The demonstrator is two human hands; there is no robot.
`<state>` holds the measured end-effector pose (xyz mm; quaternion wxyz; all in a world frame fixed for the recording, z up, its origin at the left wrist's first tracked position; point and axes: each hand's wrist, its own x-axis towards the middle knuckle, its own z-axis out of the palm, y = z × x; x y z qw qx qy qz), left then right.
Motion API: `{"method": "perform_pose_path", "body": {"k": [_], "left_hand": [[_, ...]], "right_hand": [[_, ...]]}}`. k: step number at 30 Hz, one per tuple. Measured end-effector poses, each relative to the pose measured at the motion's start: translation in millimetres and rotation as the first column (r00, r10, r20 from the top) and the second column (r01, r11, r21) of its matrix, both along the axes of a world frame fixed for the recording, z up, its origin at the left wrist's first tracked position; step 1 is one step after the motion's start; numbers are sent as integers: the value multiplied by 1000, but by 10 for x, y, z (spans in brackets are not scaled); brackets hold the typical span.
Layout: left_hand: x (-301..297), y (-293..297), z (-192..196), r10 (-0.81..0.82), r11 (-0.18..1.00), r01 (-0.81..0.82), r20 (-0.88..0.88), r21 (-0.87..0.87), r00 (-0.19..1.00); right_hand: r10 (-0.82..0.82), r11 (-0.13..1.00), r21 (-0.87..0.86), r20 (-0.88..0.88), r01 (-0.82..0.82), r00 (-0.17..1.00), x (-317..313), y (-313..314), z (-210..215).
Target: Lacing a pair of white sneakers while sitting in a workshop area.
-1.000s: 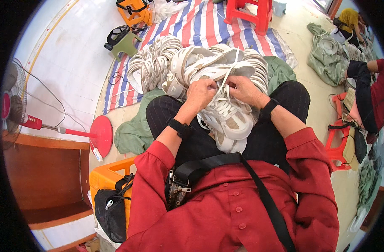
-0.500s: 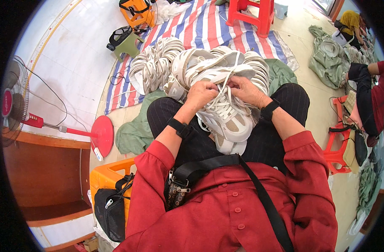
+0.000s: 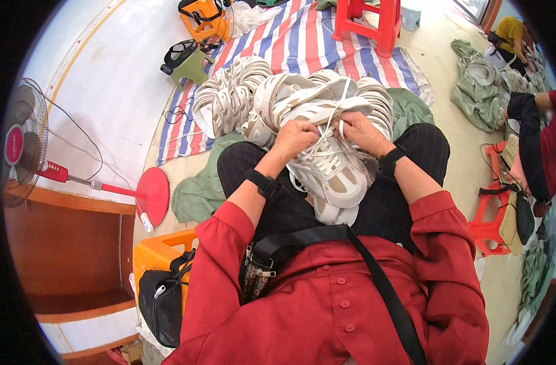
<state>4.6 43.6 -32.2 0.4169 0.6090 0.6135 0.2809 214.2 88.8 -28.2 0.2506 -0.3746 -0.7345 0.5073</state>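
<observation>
A white and beige sneaker (image 3: 340, 184) rests in my lap with its toe toward me, on top of another pale shoe (image 3: 334, 213). White laces (image 3: 324, 146) cross its upper, and a loose end rises past my fingers. My left hand (image 3: 297, 137) is closed at the left side of the opening, pinching the shoelace. On the other side my right hand (image 3: 362, 132) pinches the shoelace too, thumb and forefinger together. The fingertips of both hands are partly hidden. Just beyond them are more loose sneakers (image 3: 278, 100) and tightly packed rows of shoe uppers (image 3: 226, 97).
A striped sheet (image 3: 296, 42) lies under the shoes, with green cloth (image 3: 196, 188) beside my knee. Around me stand a pink-based fan (image 3: 153, 194), an orange stool (image 3: 162, 246), a red stool (image 3: 384, 30) and a small green stool (image 3: 190, 67). Another person (image 3: 527, 128) sits at right.
My hands have drawn slightly apart, the right one shifting a little right with the lace. The whole view has shifted slightly; the sneaker stays in my lap.
</observation>
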Motion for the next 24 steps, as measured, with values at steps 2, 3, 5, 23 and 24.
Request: {"method": "perform_pose_path", "body": {"k": [2, 3, 5, 23, 24], "left_hand": [[-4, -10, -21, -3, 1000, 4, -1, 30, 1000], [-5, -4, -30, -13, 998, 13, 2, 59, 1000], [-20, 6, -40, 12, 1000, -11, -65, 27, 998], [150, 3, 21, 57, 998, -46, -299, 45, 953], [137, -6, 17, 66, 997, -48, -305, 65, 950]], "right_hand": [[16, 998, 66, -6, -16, 1000, -31, -1, -42], [27, 991, 133, -5, -26, 1000, -41, 5, -73], [-33, 958, 287, 41, 19, 999, -93, -26, -118], [-21, 979, 205, 14, 18, 1000, -138, 21, -256], [-5, 983, 181, -21, 9, 1000, -170, 18, -257]]}}
